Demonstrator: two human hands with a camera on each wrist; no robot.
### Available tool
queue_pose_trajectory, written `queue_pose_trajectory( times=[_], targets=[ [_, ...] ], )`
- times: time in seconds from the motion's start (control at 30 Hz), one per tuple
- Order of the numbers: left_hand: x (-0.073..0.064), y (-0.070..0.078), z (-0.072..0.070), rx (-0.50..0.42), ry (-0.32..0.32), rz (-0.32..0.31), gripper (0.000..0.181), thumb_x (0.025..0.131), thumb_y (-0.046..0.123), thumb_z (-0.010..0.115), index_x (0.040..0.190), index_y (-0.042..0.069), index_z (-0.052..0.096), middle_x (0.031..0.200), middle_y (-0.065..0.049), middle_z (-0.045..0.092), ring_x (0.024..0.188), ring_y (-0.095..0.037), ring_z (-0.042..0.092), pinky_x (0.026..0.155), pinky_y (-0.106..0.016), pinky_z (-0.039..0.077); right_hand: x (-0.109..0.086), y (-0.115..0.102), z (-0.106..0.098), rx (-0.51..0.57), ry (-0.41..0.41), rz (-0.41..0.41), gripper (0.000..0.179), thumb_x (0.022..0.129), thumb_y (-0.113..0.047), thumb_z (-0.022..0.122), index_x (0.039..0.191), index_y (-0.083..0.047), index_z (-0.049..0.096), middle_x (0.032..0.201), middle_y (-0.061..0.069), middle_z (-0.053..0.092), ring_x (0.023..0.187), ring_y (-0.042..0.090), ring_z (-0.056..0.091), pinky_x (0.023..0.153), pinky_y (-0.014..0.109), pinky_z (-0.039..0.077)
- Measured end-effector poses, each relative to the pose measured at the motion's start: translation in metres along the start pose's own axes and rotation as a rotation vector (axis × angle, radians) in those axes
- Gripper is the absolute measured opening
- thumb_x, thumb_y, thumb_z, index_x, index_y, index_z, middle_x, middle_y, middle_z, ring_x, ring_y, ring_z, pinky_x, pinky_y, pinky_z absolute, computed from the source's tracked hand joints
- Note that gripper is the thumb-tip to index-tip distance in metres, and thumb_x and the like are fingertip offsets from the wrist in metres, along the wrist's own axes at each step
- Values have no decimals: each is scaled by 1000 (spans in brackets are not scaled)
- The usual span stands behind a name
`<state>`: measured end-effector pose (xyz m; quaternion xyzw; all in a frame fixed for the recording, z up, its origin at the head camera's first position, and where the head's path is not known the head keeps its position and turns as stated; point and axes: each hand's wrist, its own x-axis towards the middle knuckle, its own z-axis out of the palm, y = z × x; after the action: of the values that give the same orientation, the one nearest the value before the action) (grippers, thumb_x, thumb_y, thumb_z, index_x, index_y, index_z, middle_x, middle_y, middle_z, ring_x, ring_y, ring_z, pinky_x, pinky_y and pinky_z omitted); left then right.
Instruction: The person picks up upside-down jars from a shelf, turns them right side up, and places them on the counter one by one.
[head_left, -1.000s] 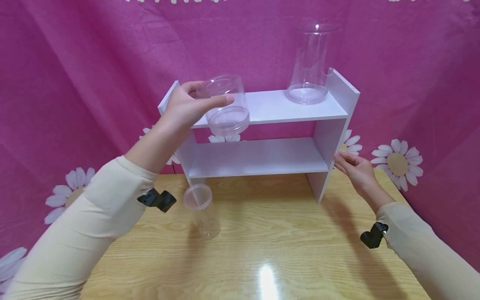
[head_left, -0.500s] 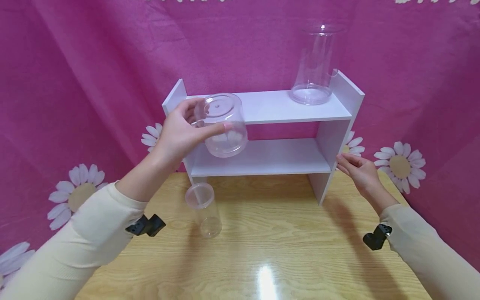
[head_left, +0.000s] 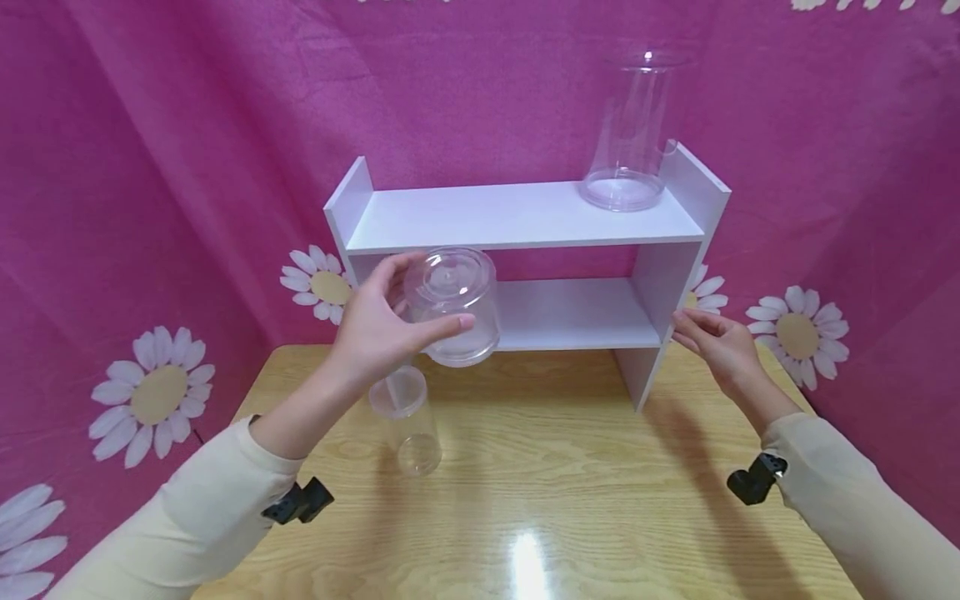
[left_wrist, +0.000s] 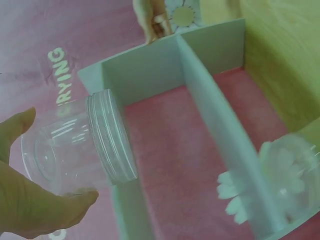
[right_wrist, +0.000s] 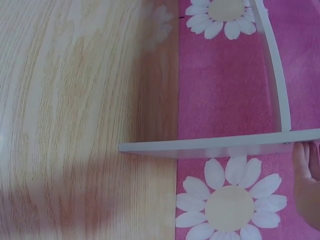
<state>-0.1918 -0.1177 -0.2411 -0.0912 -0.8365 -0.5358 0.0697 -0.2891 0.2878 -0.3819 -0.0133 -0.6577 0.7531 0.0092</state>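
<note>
My left hand (head_left: 378,333) grips a short clear plastic jar (head_left: 457,287) from its left side, thumb across the front. The jar is held upside down, its ridged lid (left_wrist: 111,137) at the lower end, before the lower shelf (head_left: 570,312) of a white two-tier rack (head_left: 450,218). My right hand (head_left: 720,346) touches the outer face of the rack's right side panel (head_left: 671,279) with its fingertips. Below my left hand, a slim clear jar with a pale lid (head_left: 399,393) stands on the table.
A tall clear container (head_left: 624,187) stands at the right end of the rack's top shelf. The rack rests at the back of a wooden table (head_left: 600,500). Behind it hangs a pink curtain (head_left: 480,100) printed with white daisies.
My left hand has lowered the short jar from top-shelf height to before the lower shelf, tipping its base toward me. My right hand stays at the side panel.
</note>
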Motion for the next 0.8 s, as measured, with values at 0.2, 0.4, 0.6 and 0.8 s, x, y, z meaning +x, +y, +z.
queue_pose_trajectory(
  times=[0.2, 0.4, 0.6, 0.8],
  targets=[
    [-3, -23, 14, 32, -34, -25, 85, 71, 22, 85, 142, 9, 39, 147, -12, 43, 137, -29, 45, 116, -38, 38, -9, 0, 3, 11, 19, 13, 6, 86, -19, 70, 86, -24, 67, 82, -15, 70, 76, -2, 69, 69, 12, 58],
    [-3, -46, 28, 29, -51, -80, 84, 70, 24, 85, 140, 10, 41, 146, -12, 45, 135, -34, 47, 112, -43, 42, -21, 6, 2, -37, 35, 22, 5, 88, -21, 68, 86, -26, 66, 81, -16, 71, 76, -3, 69, 69, 12, 58],
    [-4, -62, 34, 42, -79, -111, 86, 70, 29, 86, 141, 11, 40, 148, -11, 44, 136, -35, 45, 110, -45, 43, -32, 14, 5, -99, 91, 37, 6, 88, -23, 69, 85, -23, 64, 77, -17, 69, 73, -6, 67, 69, 10, 57],
    [-9, -76, 42, 41, -105, -137, 87, 70, 29, 85, 142, 11, 39, 148, -11, 43, 138, -36, 42, 109, -46, 45, -43, 26, 19, -255, 99, 66, 33, 93, -26, 63, 111, 0, 56, 75, -22, 65, 73, -9, 65, 71, 10, 56]
  ],
)
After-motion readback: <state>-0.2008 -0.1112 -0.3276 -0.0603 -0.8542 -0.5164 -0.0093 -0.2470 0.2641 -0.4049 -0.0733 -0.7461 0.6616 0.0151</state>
